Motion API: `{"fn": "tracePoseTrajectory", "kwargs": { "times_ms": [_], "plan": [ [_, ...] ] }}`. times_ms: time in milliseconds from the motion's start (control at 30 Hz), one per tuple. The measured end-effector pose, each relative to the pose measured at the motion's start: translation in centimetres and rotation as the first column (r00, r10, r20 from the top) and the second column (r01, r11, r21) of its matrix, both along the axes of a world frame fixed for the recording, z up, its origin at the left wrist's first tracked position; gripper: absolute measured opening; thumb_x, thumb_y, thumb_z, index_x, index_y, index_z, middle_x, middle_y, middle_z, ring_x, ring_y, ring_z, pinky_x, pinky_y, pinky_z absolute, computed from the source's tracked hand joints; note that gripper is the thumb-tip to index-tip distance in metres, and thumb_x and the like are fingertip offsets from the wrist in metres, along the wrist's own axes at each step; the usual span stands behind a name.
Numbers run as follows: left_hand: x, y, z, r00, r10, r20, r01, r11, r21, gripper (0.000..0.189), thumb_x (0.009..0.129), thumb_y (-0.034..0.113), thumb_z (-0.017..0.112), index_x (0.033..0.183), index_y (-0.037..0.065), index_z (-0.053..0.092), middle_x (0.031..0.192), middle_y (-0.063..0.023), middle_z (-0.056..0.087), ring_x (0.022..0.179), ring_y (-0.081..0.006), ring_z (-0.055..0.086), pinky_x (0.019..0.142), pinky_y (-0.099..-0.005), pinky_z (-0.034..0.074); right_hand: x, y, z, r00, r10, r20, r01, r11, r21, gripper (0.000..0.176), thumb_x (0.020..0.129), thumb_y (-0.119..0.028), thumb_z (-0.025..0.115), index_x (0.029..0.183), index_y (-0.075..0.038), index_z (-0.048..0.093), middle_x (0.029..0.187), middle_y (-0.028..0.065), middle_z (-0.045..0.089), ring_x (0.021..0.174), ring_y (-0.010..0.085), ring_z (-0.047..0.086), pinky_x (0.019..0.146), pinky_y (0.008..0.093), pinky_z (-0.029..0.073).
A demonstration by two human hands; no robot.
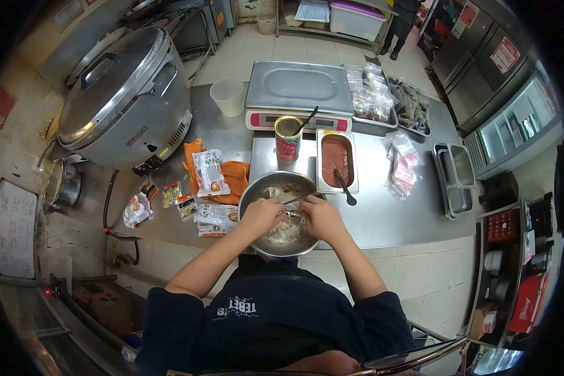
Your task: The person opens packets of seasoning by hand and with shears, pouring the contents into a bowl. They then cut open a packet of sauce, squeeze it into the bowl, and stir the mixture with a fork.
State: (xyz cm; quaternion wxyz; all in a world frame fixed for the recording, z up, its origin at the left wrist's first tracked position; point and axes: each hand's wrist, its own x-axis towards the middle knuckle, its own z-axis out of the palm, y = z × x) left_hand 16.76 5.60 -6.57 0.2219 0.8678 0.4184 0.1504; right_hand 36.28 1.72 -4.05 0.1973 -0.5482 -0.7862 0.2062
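Observation:
Both hands work over a large steel mixing bowl (307,244) holding a pale, mushy food (285,232). My left hand (263,216) is over the bowl's left side, fingers closed on a thin metal utensil (292,201) whose kind I cannot make out. From the right, my right hand (319,216) meets it with curled fingers, also closed near the metal piece; what exactly it grips is partly hidden. Just beyond the bowl stands an opened can (287,150) with a dark-handled utensil in it. Right of the can, a steel pan (320,178) holds red sauce (336,155) and a black spoon (344,187).
A digital scale (299,88) stands behind the can, beside a translucent plastic tub (228,98). Packets (210,172) and orange gloves (236,178) lie left of the bowl. A large cooker (128,100) occupies the left. Plastic bags (404,164) and steel pans (460,166) lie right.

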Motion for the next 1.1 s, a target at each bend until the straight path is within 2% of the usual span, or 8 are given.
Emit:
{"fn": "tracePoseTrajectory", "kwargs": {
  "times_ms": [167, 300, 367, 467, 667, 767, 1000, 1100],
  "plan": [
    [0.3, -0.4, 0.7, 0.995, -0.063, 0.082, 0.072, 0.991, -0.111, 0.029, 0.073, 0.017, 0.068, 0.101, 0.009, 0.064, 0.092, -0.0107, 0.063, 0.085, -0.0287, 0.062, 0.073, -0.0385, 0.05, -0.5, 0.2, -2.0, 0.988, 0.072, 0.14, -0.092, 0.986, 0.137, 0.012, 0.074, -0.019, 0.064, 0.077, -0.007, 0.065, 0.079, 0.0054, 0.059, 0.075, 0.0283, 0.061, 0.066, 0.0398, 0.048],
    [-0.4, -0.2, 0.3, 0.986, -0.123, 0.116, 0.131, 0.989, -0.064, 0.034, 0.072, 0.012, 0.067, 0.105, 0.008, 0.062, 0.094, -0.0117, 0.063, 0.084, -0.0302, 0.062, 0.074, -0.0393, 0.05, -0.8, 0.1, -1.2, 0.986, 0.084, 0.143, -0.092, 0.995, 0.046, 0.011, 0.07, -0.018, 0.063, 0.071, -0.008, 0.065, 0.076, 0.0061, 0.061, 0.075, 0.0236, 0.062, 0.065, 0.0388, 0.047],
    [-0.1, -0.8, 0.8, 0.989, -0.106, 0.107, 0.112, 0.993, -0.045, 0.035, 0.071, 0.011, 0.066, 0.106, 0.009, 0.062, 0.095, -0.0122, 0.063, 0.084, -0.0309, 0.061, 0.074, -0.0398, 0.05, -1.3, 0.0, -1.7, 0.929, -0.049, 0.366, -0.041, 0.971, 0.236, 0.008, 0.071, -0.018, 0.062, 0.071, -0.011, 0.066, 0.073, 0.0054, 0.061, 0.074, 0.0211, 0.063, 0.067, 0.0379, 0.046],
    [-0.4, -0.7, 0.3, 0.992, -0.08, 0.101, 0.084, 0.996, -0.036, 0.031, 0.073, 0.013, 0.066, 0.103, 0.01, 0.062, 0.093, -0.0116, 0.064, 0.082, -0.0304, 0.062, 0.072, -0.0399, 0.05, -1.8, -0.3, -1.6, 0.94, 0.081, 0.332, -0.114, 0.99, 0.082, 0.006, 0.072, -0.017, 0.061, 0.071, -0.013, 0.066, 0.071, 0.0046, 0.061, 0.072, 0.0194, 0.062, 0.069, 0.0357, 0.044],
    [-0.8, -0.8, 0.2, 0.999, -0.024, -0.038, 0.022, 0.999, -0.047, 0.026, 0.076, 0.023, 0.066, 0.098, 0.009, 0.064, 0.088, -0.01, 0.064, 0.081, -0.0295, 0.062, 0.07, -0.0396, 0.05, -1.7, 0.2, -2.4, 0.974, 0.032, 0.223, -0.08, 0.974, 0.213, 0.005, 0.071, -0.016, 0.061, 0.071, -0.012, 0.064, 0.071, 0.0034, 0.06, 0.071, 0.0191, 0.061, 0.067, 0.035, 0.041],
    [-0.5, -1.0, 0.7, 0.998, -0.053, 0.032, 0.054, 0.997, -0.056, 0.026, 0.076, 0.025, 0.067, 0.097, 0.009, 0.065, 0.087, -0.0099, 0.064, 0.081, -0.0292, 0.062, 0.07, -0.0397, 0.05, -1.8, 0.4, -2.5, 0.969, 0.016, 0.247, -0.091, 0.951, 0.295, 0.009, 0.071, -0.019, 0.064, 0.068, -0.011, 0.063, 0.068, 0.0017, 0.058, 0.071, 0.0183, 0.06, 0.067, 0.0331, 0.04],
    [-0.4, -1.3, 0.3, 0.997, -0.019, 0.069, 0.017, 1.0, 0.025, 0.024, 0.076, 0.025, 0.066, 0.095, 0.01, 0.066, 0.088, -0.0085, 0.064, 0.08, -0.0281, 0.062, 0.069, -0.0391, 0.05, -1.7, 0.3, -3.6, 0.964, 0.06, 0.258, -0.12, 0.967, 0.225, 0.01, 0.074, -0.02, 0.061, 0.07, -0.011, 0.062, 0.07, 0.0032, 0.06, 0.072, 0.0189, 0.061, 0.068, 0.034, 0.039],
    [-0.4, -1.1, 0.7, 0.997, -0.061, -0.045, 0.06, 0.998, -0.036, 0.024, 0.076, 0.024, 0.066, 0.096, 0.011, 0.065, 0.088, -0.0087, 0.063, 0.082, -0.0284, 0.062, 0.071, -0.0388, 0.05, -1.6, 0.4, -3.6, 0.964, 0.044, 0.263, -0.108, 0.966, 0.234, 0.014, 0.076, -0.023, 0.062, 0.069, -0.011, 0.062, 0.07, 0.0034, 0.06, 0.072, 0.0196, 0.061, 0.069, 0.0345, 0.039]
  ]
}}
